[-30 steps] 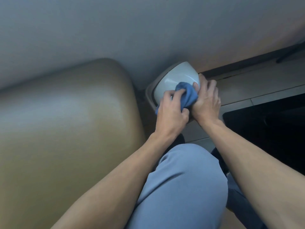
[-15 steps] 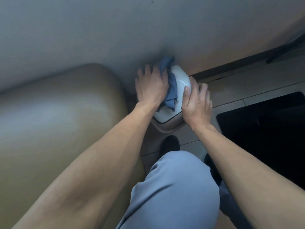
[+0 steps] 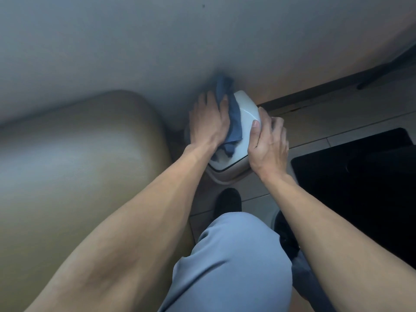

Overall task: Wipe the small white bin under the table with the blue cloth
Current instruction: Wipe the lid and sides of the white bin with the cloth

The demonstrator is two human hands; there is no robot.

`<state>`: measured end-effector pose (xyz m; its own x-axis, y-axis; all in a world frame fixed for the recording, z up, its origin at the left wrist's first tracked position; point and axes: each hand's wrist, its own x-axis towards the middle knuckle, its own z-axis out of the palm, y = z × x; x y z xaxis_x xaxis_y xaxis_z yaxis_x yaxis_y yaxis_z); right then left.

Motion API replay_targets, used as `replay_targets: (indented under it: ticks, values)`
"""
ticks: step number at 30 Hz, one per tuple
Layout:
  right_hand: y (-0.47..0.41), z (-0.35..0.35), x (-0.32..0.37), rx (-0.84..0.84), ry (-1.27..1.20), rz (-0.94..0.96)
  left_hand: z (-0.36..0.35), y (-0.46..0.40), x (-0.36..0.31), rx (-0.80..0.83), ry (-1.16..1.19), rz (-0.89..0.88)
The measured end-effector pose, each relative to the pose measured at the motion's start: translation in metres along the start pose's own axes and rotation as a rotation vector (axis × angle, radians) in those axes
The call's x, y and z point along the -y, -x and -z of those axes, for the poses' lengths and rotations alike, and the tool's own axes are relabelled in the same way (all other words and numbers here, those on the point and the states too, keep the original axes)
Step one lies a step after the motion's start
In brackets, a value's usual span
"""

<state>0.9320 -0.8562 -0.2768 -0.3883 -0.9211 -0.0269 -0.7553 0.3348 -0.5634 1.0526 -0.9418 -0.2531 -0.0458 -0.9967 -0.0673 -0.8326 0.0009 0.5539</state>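
1. Wiping is the step in hand. The left hand lies flat on the cloth, fingers stretched, and presses it on the left side of the bin.
2. The cloth is blue and crumpled. One end rises past the fingertips toward the underside of the bench; the other end hangs down near the wrist.
3. The bin is small, white and smooth, with rounded corners and a darker band at the end nearest the person. It seems to be tipped, but I cannot tell how much. It is on the tiled floor, under the bench, between the tan seat on the left and the black mat on the right.
4. The right hand grips the right side of the bin, thumb on the top face and fingers curled round the edge, so the bin is steady.
5. Next move, in my judgement: slide the cloth over the parts not yet covered, probably the top face and the right side. For this the right hand must shift its grip or turn the bin, and the left hand must keep even pressure, so the light bin does not slip.
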Motion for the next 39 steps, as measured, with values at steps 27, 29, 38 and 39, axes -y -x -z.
replay_targets:
  ticks: [27, 29, 38, 39]
  values:
    - [-0.074, 0.017, -0.026, 0.262, -0.189, 0.194, 0.008, -0.029, 0.011, 0.191, 0.321, 0.328]
    - [-0.075, 0.018, -0.024, 0.257, -0.191, 0.205, 0.004, -0.025, 0.014, 0.178, 0.341, 0.306]
    - [-0.073, 0.023, -0.005, 0.224, -0.067, 0.075, -0.02, 0.086, 0.035, 0.076, 0.547, 0.4]
    - [-0.071, 0.022, -0.004, 0.219, -0.084, 0.064, -0.023, 0.097, 0.037, 0.079, 0.554, 0.421]
